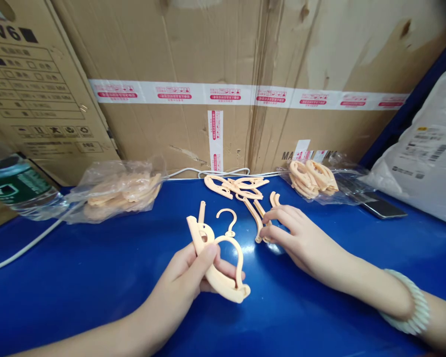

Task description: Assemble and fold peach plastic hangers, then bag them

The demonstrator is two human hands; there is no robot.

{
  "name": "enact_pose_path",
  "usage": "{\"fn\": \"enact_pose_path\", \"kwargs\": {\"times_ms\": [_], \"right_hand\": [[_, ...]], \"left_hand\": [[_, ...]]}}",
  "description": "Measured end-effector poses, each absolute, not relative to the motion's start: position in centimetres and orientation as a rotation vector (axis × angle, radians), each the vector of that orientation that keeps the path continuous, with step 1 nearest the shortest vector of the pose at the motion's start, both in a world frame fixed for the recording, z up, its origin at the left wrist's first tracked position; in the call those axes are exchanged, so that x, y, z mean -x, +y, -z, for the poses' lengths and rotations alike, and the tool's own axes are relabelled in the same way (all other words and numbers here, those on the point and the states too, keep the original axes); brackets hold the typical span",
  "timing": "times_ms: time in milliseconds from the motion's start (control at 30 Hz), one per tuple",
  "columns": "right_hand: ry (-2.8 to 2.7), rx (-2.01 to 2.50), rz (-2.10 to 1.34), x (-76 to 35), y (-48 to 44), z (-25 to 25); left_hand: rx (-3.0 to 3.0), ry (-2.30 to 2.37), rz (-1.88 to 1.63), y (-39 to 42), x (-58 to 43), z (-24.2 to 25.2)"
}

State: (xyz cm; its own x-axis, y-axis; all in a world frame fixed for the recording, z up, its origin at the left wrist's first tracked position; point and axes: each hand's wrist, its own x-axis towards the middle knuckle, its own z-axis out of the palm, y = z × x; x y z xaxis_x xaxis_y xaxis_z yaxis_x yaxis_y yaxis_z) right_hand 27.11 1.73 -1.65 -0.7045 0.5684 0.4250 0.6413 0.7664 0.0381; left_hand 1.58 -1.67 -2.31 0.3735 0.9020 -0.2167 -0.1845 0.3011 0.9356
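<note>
My left hand [196, 270] grips a peach-coloured plastic folding hanger [223, 282] between thumb and fingers, above the blue table. Its parts are folded into a curved shape. A loose hanger hook [228, 220] shows just beyond it, and a narrow strip [201, 212] sticks up behind the hanger. My right hand [297, 240] is closed at the fingertips around the near end of a slim hanger arm [263, 218]. Another hanger arm [253, 218] lies beside it. Curved tips [275, 199] of more pieces show behind the fingers. My right thumb is mostly hidden.
Several loose hanger parts [238, 186] lie further back. Plastic bags of hanger parts stand left [122, 193] and right [312, 178]. A phone [382, 206], a white parcel [423, 148], a water bottle [18, 186] and a white cable [33, 250] surround the area. Cardboard boxes [178, 129] wall the back.
</note>
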Motion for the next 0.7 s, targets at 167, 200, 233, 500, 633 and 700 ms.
{"fn": "enact_pose_path", "kwargs": {"times_ms": [167,200,233,500,633,700], "right_hand": [[-2.596,1.008,0.071,-27.0,1.8,2.6],[-2.590,1.017,0.033,-27.1,1.9,2.7],[-2.579,1.027,0.009,-27.2,1.9,2.8],[-2.606,0.999,-0.012,-27.1,1.9,2.5],[-2.647,0.947,-0.005,-26.5,1.8,2.2],[-2.621,0.928,-0.009,-26.4,1.8,2.2]], "left_hand": [[-0.983,0.896,-0.864,-1.6,-1.5,2.6],[-0.977,0.888,-0.866,-1.6,-1.4,2.7],[-0.968,0.877,-0.869,-1.6,-1.4,2.8],[-0.962,0.843,-0.868,-1.4,-1.5,2.7],[-0.987,0.860,-0.862,-1.5,-1.5,2.8],[-1.008,0.872,-0.851,-1.6,-1.5,2.9]]}}
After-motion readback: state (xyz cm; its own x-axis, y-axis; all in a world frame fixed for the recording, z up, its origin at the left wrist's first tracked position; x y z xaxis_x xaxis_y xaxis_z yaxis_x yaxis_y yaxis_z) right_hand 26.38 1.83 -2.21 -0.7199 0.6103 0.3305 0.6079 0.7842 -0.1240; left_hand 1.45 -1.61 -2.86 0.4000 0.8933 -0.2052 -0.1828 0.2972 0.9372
